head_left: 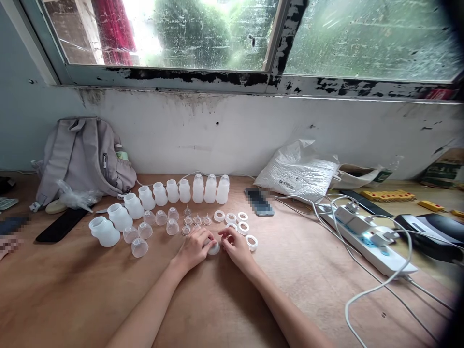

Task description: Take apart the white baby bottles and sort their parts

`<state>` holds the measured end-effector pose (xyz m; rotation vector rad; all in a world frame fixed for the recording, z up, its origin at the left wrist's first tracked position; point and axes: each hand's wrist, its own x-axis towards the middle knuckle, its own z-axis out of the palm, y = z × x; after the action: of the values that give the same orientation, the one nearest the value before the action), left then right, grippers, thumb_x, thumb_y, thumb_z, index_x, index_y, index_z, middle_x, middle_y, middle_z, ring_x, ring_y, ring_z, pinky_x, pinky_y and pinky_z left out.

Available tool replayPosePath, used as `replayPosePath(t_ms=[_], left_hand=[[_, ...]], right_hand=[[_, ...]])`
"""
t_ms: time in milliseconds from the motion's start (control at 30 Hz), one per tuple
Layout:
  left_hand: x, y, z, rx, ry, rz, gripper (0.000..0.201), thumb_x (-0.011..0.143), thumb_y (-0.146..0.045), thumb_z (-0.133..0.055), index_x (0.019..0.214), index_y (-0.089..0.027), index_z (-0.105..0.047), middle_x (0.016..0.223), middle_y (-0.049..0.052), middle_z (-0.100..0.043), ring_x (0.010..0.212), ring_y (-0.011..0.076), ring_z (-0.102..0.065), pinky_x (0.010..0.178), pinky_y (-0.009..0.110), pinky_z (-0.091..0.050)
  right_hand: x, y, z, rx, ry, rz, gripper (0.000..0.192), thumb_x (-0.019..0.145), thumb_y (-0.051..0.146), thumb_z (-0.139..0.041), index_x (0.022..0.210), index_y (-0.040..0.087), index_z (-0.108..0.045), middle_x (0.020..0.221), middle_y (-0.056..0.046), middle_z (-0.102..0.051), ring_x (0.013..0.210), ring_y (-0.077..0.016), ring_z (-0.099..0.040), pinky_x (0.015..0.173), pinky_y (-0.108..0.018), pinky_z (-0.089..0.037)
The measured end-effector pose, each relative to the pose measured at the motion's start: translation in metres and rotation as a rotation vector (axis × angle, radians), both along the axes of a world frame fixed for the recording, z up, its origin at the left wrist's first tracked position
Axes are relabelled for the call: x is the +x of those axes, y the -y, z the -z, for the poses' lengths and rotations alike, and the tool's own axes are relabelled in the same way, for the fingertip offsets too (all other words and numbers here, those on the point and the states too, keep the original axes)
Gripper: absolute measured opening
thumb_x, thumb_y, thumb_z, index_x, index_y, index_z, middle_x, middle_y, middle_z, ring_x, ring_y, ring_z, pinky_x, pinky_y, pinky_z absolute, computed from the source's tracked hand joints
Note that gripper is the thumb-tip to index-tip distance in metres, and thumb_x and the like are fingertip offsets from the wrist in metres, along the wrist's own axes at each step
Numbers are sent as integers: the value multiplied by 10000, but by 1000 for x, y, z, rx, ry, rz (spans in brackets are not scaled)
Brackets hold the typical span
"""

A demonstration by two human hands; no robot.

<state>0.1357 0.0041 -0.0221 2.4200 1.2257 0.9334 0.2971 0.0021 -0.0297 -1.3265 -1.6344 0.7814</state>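
Note:
My left hand rests on the table with thumb and fingers closed on a small white bottle collar, partly hidden under the fingers. Just to its right is my right hand, its fingers loosely bent and apart from the thumb, with nothing visible in them. Beyond my hands lie several clear bottle nipples. Several white collar rings lie beside and behind my right hand. Clear dome caps are grouped to the left. Frosted baby bottles curve behind them in a row; three at the right end wear caps.
A phone lies behind the rings. At right are a white power strip with looping cables and a silver bag. A grey backpack and black phone are at left. Another person's hand shows at the left edge.

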Motion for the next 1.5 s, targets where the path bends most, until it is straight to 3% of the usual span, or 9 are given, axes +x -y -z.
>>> replayPosePath(t_ms=[100,233,367,533,633,733,967,1333,1500], left_hand=[[1,-2,4,-28,110,-25,175,847,-263,-392,788,-194,-541,769,17,-592,756,156,-530,696,276,-399],[1,-3,4,-127,330,-124,192,843,-313,-398,776,-184,-525,703,3,-576,662,132,-536,631,250,-405],[6,-4,4,-382,599,-119,220,811,-371,-442,752,-170,-509,640,-9,-552,587,114,-530,550,219,-412],[14,-5,7,-615,838,-110,289,796,-431,-440,836,-155,-518,625,-9,-547,527,101,-523,462,193,-406],[14,-5,6,-625,831,-85,344,807,-446,-411,947,-154,-524,613,-6,-564,490,104,-527,447,202,-415],[13,-2,3,-593,738,-18,321,772,-414,-483,905,-134,-570,683,27,-605,515,108,-543,478,212,-441],[17,4,0,-505,615,-67,232,765,-356,-494,859,-151,-547,667,13,-597,521,108,-543,475,207,-447],[19,7,4,-363,483,-159,84,756,-270,-476,729,-192,-458,475,-74,-463,425,77,-460,452,181,-358],[18,5,4,-342,498,-186,127,758,-283,-486,836,-192,-527,645,-20,-584,572,105,-557,557,209,-445]], right_hand=[[-1,5,-7,41,24,-139,179,714,135,-455,819,185,-592,798,-19,-601,703,-144,-550,601,-241,-441],[-4,13,-16,53,18,-288,261,769,268,-520,1025,218,-533,975,-27,-594,797,-152,-547,700,-265,-445],[-9,15,-15,134,9,-228,261,765,298,-542,1011,211,-537,946,-37,-595,784,-155,-548,714,-273,-443],[-12,13,-10,84,-57,-93,191,761,354,-549,822,176,-580,704,-16,-594,593,-128,-521,551,-235,-427],[-12,11,-7,-11,-162,-33,222,767,389,-533,750,169,-559,616,1,-553,501,-107,-485,460,-218,-406],[-11,8,-5,-96,-285,-36,249,750,416,-542,745,167,-542,615,8,-536,445,-92,-467,379,-201,-385],[-10,5,-3,-136,-372,-47,278,737,431,-541,765,155,-564,682,-4,-566,429,-76,-483,351,-185,-385],[-13,9,-3,-140,-378,-56,241,737,377,-555,625,176,-486,533,52,-478,383,-61,-423,354,-178,-341],[-14,4,-1,-179,-429,-71,224,732,383,-557,770,163,-573,726,-19,-605,502,-109,-555,483,-236,-482]])
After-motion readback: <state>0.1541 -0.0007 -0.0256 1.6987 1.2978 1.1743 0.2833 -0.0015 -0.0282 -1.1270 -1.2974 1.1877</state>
